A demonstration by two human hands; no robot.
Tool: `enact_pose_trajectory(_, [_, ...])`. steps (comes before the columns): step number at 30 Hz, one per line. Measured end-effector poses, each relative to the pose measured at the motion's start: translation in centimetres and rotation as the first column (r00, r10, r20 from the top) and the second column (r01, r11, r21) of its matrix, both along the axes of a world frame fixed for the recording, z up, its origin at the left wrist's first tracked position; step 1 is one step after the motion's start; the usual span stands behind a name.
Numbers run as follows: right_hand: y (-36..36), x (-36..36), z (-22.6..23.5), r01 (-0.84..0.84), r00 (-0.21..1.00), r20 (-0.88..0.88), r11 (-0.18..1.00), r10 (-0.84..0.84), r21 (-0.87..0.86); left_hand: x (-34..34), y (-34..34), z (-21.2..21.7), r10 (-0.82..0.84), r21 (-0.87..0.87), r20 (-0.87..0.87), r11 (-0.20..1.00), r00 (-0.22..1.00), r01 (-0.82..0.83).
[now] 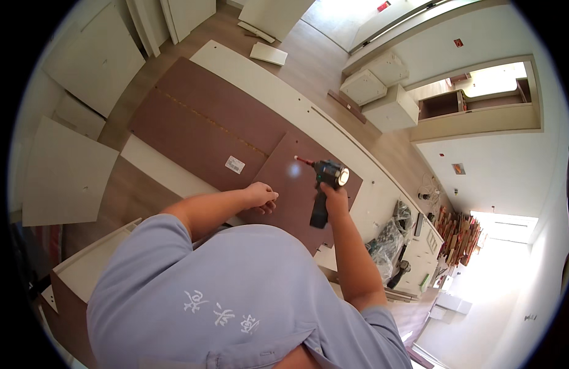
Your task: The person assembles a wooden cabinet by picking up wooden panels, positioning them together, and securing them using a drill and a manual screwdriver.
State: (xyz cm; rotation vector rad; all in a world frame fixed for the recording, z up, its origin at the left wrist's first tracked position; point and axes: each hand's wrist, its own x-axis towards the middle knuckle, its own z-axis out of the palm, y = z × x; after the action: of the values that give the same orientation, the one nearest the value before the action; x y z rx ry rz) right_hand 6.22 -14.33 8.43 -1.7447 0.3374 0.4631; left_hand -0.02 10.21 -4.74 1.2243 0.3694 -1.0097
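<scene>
My right hand [335, 199] is wrapped round the grip of a dark cordless drill driver [326, 173]. Its red-tipped bit points left, and its lamp throws a bluish spot on a smaller brown panel [296, 203] below. My left hand [258, 197] hovers over that panel's near left edge with the fingers curled in; what they hold, if anything, is hidden. The smaller panel overlaps a long brown board [192, 92], which bears a seam line and a white label [234, 164]. Beneath both lies a long white board [253, 77].
White panels [72, 172] lean at the left. White cabinet boxes [392, 109] stand at the far right, before a wall opening. Clear plastic wrap [392, 240] and another power tool [399, 273] lie right of my right arm. Wood strips [460, 237] are piled beyond.
</scene>
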Motion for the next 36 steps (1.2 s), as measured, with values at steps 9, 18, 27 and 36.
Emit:
enact_pose_trajectory(9, [3.6, 10.8, 3.2, -0.341, 0.940, -0.101, 0.874, 0.327, -0.346, 1.3, -0.7, 1.6, -0.024, 0.096, -0.062, 0.995, 0.998, 0.029])
enact_pose_trajectory(18, [7.4, 12.0, 5.3, -0.505, 0.814, -0.078, 0.635, 0.575, -0.585, 1.4, -0.9, 1.7, -0.037, 0.084, -0.077, 0.996, 0.996, 0.044])
enact_pose_trajectory(27, [6.3, 13.0, 3.6, -0.525, 0.796, -0.127, 0.570, 0.592, -0.632, 1.6, -1.4, 2.2, -0.016, 0.134, -0.092, 0.991, 0.996, 0.029])
enact_pose_trajectory(36, [5.6, 13.2, 4.8, -0.587, 0.742, -0.136, 0.539, 0.656, -0.604, 1.0, -1.9, 2.9, 0.015, 0.285, -0.021, 0.959, 1.000, -0.008])
